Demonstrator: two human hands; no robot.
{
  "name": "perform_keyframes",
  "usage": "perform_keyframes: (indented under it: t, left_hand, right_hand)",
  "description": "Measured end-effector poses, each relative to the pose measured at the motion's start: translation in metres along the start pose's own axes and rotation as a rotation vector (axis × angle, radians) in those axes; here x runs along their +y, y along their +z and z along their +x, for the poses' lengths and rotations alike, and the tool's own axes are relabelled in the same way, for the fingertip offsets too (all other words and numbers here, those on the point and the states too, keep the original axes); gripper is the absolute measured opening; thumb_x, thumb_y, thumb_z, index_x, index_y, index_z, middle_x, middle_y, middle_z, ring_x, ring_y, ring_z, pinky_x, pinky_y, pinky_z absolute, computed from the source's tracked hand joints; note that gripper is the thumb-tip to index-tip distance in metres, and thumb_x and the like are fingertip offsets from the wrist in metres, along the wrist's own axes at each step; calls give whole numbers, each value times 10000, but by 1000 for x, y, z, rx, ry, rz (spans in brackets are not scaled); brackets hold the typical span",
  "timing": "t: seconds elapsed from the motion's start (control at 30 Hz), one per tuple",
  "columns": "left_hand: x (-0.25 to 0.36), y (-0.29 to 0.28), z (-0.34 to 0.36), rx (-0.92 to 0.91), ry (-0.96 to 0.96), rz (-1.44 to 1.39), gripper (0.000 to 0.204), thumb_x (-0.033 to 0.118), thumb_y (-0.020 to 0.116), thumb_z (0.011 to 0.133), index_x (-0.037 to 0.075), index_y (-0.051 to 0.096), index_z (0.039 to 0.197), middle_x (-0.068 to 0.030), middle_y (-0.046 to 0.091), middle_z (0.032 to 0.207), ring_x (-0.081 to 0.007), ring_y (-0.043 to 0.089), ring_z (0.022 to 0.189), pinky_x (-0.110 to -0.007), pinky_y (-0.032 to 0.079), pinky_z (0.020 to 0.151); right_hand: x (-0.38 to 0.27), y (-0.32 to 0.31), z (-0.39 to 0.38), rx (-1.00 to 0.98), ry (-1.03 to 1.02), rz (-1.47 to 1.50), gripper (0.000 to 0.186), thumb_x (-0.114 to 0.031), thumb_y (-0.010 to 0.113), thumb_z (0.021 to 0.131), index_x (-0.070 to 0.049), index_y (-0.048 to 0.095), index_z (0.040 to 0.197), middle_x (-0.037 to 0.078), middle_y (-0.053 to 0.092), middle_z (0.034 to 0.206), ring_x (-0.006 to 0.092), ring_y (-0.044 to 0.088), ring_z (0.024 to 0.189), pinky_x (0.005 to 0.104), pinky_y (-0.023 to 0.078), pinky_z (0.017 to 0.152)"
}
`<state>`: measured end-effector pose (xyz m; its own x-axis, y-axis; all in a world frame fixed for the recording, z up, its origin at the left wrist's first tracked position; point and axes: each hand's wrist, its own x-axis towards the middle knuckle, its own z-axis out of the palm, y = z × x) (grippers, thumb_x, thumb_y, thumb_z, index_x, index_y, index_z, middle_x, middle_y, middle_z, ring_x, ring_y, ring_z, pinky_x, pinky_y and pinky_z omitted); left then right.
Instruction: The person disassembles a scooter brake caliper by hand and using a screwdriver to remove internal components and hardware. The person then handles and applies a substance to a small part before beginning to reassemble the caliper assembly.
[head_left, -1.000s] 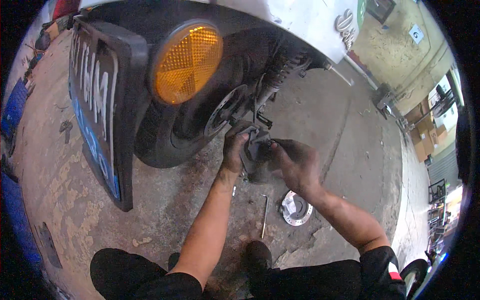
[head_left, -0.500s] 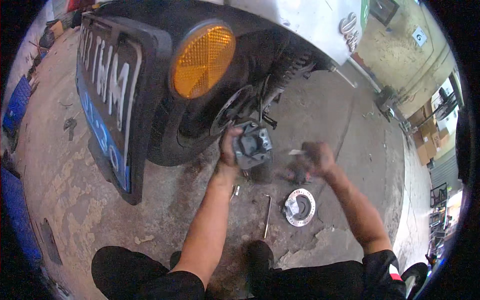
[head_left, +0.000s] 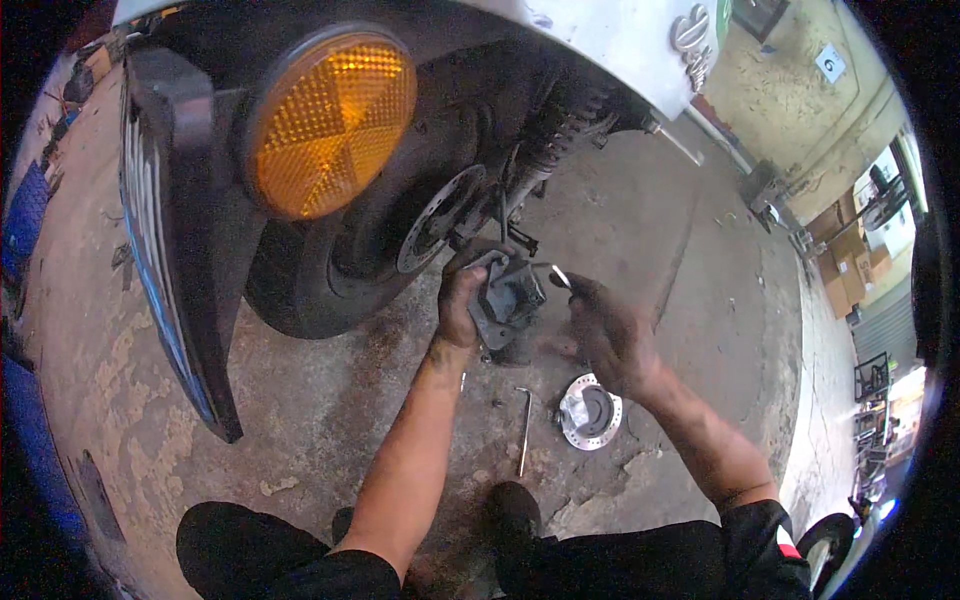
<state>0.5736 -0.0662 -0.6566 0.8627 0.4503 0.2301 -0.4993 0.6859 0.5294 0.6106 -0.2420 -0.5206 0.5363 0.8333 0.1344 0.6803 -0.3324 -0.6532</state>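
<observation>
Left hand [head_left: 460, 308] clasped dark caliper-like part [head_left: 512, 299] beside rear wheel [head_left: 302, 285], above floor [head_left: 320, 425]. Right hand [head_left: 614, 338] blurred, fingers pinched around small shiny piece [head_left: 561, 276] near part — touching or apart, unclear. Firm left hold, slow, well-aligned approach with piece seemed wisest.

The reflector [head_left: 335, 122] is coloured amber and patterned with a fine grid divided into wedges. Dark grey is shown by the metal part [head_left: 513, 296], black by the tyre [head_left: 295, 300]. The body panel [head_left: 610, 40] is finished in white. The silvery disc [head_left: 613, 415] is ringed with dark dots. The floor [head_left: 335, 400] (blotched paler) is mottled grey-brown.
</observation>
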Motion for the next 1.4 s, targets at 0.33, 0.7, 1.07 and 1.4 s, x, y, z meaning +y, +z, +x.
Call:
perform_keyframes:
  t: [0.33, 0.7, 1.07, 1.4]
  left_hand:
    - [1, 11, -1, 42, 86, 32, 384, 276, 527, 756, -11, 577, 1006, -114, 617, 957, -219, 599, 893, -353, 477, 836]
    - [26, 6, 3, -27, -175, -70, 382, 290, 526, 791, 1, 586, 1035, -125, 628, 969, -240, 615, 883, -364, 503, 812]
    - [22, -1, 5, -44, -88, -51, 374, 273, 521, 805, 12, 574, 1068, -129, 625, 990, -247, 616, 879, -377, 504, 813]
    - [22, -1, 3, 45, -124, -63, 402, 274, 525, 789, 5, 564, 1085, -125, 622, 998, -246, 609, 908, -379, 493, 841]
  right_hand:
    - [-2, 18, -10, 93, 80, -30, 316, -47, 483, 877, 4, 526, 1186, 256, 575, 795, 403, 607, 709, 404, 476, 623]
    - [20, -10, 23, -237, -346, -158, 520, -124, 589, 821, -16, 437, 1306, 256, 582, 907, 399, 599, 800, 413, 474, 688]
    - [4, 21, 9, -26, -365, -77, 484, -5, 440, 852, -38, 428, 1335, 258, 590, 833, 318, 635, 664, 381, 489, 641]
    - [-4, 15, 7, -112, -69, 13, 407, -29, 415, 901, -8, 452, 1306, 232, 598, 818, 254, 628, 677, 349, 481, 630]
